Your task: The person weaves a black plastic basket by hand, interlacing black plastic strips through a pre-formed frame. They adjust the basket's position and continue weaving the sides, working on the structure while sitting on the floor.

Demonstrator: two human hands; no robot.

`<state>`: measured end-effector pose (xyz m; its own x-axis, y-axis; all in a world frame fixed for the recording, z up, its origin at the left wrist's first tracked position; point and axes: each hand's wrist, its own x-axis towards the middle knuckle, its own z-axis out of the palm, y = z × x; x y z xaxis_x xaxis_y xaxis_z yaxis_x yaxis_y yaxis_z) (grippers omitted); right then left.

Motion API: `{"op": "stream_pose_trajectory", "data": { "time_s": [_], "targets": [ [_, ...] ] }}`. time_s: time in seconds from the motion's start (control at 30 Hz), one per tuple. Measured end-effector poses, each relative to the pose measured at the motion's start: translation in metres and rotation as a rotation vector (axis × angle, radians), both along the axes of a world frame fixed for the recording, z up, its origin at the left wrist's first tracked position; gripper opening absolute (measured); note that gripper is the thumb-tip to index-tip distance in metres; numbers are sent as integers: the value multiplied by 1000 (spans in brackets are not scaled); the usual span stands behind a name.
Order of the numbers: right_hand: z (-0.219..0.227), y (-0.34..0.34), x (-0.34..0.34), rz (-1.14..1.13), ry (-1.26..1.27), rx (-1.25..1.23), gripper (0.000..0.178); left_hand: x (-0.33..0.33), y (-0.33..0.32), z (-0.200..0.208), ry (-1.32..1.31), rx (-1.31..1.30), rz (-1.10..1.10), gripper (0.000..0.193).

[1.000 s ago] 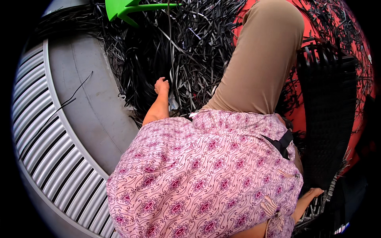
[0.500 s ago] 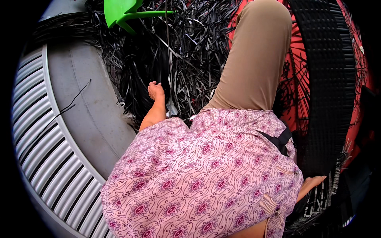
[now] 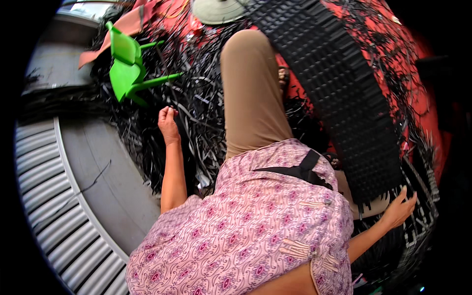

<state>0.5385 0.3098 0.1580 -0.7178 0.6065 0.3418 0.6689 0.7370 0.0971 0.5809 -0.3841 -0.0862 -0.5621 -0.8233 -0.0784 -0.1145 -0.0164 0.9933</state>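
Observation:
My left hand (image 3: 168, 125) is held up over a heap of loose black plastic strips (image 3: 196, 113). Its fingers are curled closed, and whatever they may pinch is too small or hidden to name. A long band of woven black plastic strips (image 3: 339, 88) runs from the top down to my right side, partly over my bent leg. At the near end of this band, by its corner with short loose strip ends, is my right hand (image 3: 398, 212). Its fingers are spread apart, with the fingertips close to the band's edge; I cannot tell whether they touch it.
A small green plastic chair (image 3: 127, 73) stands on the heap at the far left. Left of me are a slatted silver metal rack (image 3: 49, 182) and a grey panel (image 3: 105, 172). A round pale lid-like object (image 3: 219, 11) lies ahead on the red floor covering (image 3: 418, 103).
The view has tilted up, showing more of the chair and band. My right hand has come further into sight, fingers spread at the band's near end. My left hand stays over the strips, closed.

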Motion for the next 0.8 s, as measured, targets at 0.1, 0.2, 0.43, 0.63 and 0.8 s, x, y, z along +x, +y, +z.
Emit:
{"op": "stream_pose_trajectory", "data": {
  "time_s": [0.1,0.2,0.43,0.63,0.8],
  "targets": [
    [25,-43,-34,405,298,-66,39,-104,119,145,237,-111,-301,10],
    [36,-96,-57,824,350,-935,34,-146,261,227,353,-48,-715,7],
    [47,-106,-60,746,978,-2116,43,-131,438,274,161,188,-1553,9],
    [56,69,-64,808,1128,-2268,25,-122,351,221,-61,-436,-1700,16],
    [85,463,49,489,1772,-1927,17,-106,149,181,-455,-902,-786,10]
  ]
}}
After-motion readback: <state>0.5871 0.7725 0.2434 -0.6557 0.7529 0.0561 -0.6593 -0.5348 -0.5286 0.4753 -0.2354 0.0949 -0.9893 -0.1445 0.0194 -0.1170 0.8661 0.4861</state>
